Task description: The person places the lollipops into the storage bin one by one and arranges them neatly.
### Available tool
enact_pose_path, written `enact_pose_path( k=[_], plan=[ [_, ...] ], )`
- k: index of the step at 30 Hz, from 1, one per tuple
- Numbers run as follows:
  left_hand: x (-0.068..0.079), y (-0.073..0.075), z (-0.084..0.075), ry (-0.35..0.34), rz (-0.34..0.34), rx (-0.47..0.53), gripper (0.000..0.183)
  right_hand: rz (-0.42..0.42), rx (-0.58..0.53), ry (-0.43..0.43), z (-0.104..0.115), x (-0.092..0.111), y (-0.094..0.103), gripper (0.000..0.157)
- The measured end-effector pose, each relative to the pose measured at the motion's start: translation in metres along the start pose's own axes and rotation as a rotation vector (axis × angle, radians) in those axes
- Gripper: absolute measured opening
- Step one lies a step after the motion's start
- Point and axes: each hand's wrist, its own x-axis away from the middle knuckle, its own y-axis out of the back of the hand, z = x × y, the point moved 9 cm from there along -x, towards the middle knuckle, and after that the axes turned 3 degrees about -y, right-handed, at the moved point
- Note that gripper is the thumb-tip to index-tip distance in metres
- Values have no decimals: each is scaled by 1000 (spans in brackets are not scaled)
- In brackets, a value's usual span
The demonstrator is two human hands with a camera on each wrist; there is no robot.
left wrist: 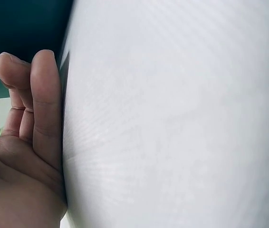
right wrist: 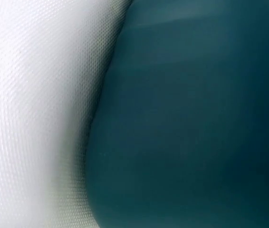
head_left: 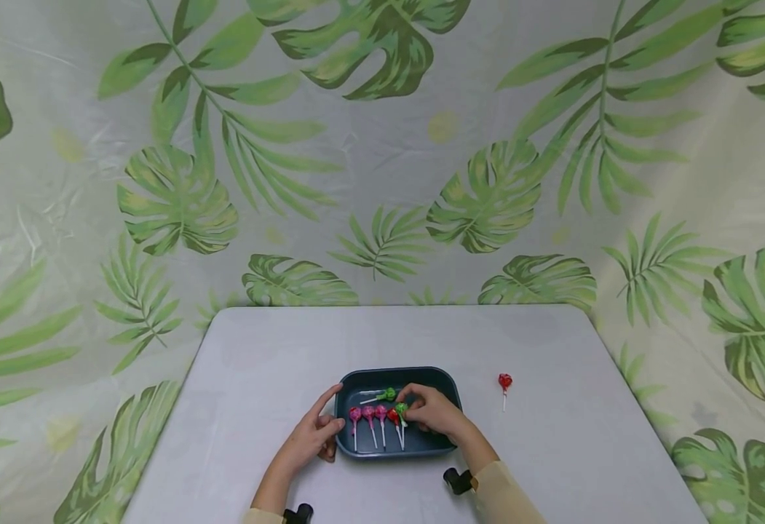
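In the head view, a dark teal tray [head_left: 408,456] holds several wrapped lollipops. Three pink lollipops [head_left: 368,413] lie side by side, sticks toward the near wall. A red lollipop [head_left: 392,416] is to their right, and at the row's end my right hand [head_left: 436,412] pinches a green lollipop [head_left: 401,409] between thumb and fingertips. Another green lollipop [head_left: 389,394] lies crosswise behind the row. My left hand [head_left: 311,435] rests against the tray's left side, index finger and thumb spread along the rim. The left wrist view shows its lower fingers [left wrist: 46,95] beside the tray's outer wall.
A second red lollipop [head_left: 504,380] lies on the white table [head_left: 277,349] to the right of the tray. Behind the table hangs a leaf-patterned curtain [head_left: 382,167]. The right wrist view shows mostly the tray's wall [right wrist: 182,123] beside white cloth.
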Motion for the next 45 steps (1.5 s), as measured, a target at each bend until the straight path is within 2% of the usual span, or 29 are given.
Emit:
enact_pose_path(
  k=[7,14,31,39,45],
  plan=[
    [1,-1,-2,-8,-1,-7,72,15,-7,-9,0,0,-1,24],
    [1,-1,-2,-4,1,1,71,23,38,-40,-4,0,-4,23],
    [1,-1,-1,3,-11,1,71,1,65,-29,-5,-2,-6,26],
    [1,-1,-1,1,-9,-1,71,-16,91,-52,-4,0,-3,26],
    [2,-1,-1,5,-9,-4,71,-31,68,-49,-1,1,1,27]
  ],
)
